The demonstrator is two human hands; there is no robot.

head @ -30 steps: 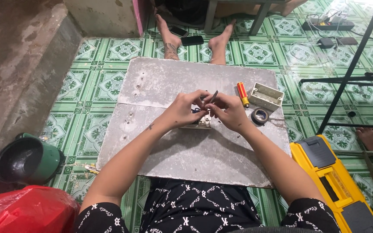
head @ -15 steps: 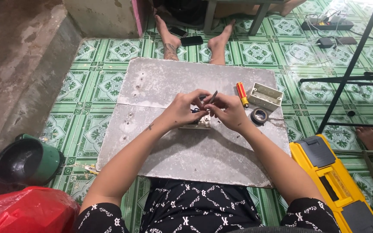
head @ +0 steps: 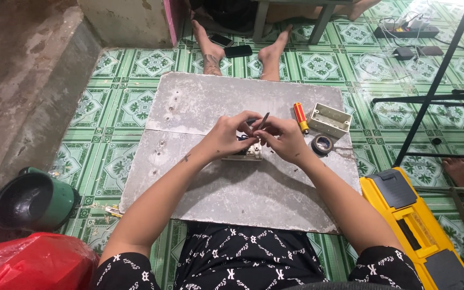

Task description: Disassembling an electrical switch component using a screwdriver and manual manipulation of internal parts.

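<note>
1. Head view: left hand (head: 225, 134) pinches a small dark part above the white switch plate (head: 245, 154) on the grey board (head: 200, 107); right hand (head: 285, 140) grips a thin dark tool (head: 264, 120). Keeping both wrists braced looks wise.
2. Count: one orange screwdriver (head: 300, 117), one white box (head: 328, 120), one tape roll (head: 322, 144), one yellow toolbox (head: 420, 225).

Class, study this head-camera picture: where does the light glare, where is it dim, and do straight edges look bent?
Head view: glare washes out the floor tiles at top right; the concrete floor at left lies dim. The grey slab is evenly lit, with soft shadow under the left hand and right hand. The wide lens bows tile lines near the edges. The small item between the hands is too small to tell.
</note>
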